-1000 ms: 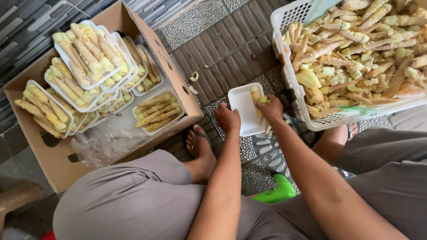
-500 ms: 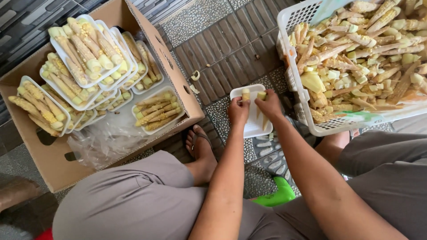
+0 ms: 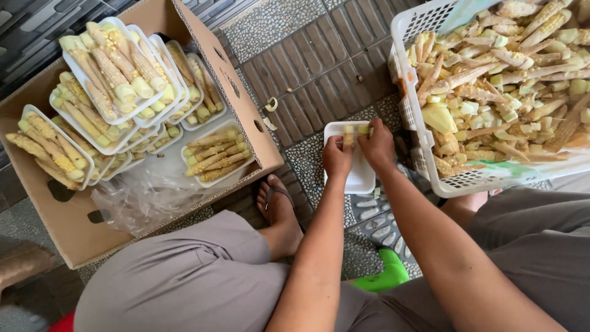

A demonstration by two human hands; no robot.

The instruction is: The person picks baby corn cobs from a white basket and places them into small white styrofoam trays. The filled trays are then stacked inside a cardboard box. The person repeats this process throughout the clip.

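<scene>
A white foam tray lies on the tiled floor in front of me. My left hand and my right hand both rest over its far end. Between their fingertips sit a few pale yellow baby corn pieces at the tray's top edge. My left hand pinches one piece; my right hand covers the others. A white plastic basket heaped with baby corn stands immediately to the right of my right hand.
A cardboard box on the left holds several stacked white trays of baby corn and crumpled clear plastic. My sandalled foot lies between box and tray. A green object sits under my legs. Corn scraps lie on the tiles.
Both hands have shifted up to the tray's far end, and the corn that my right hand carried now lies on the tray. The view has shifted slightly.
</scene>
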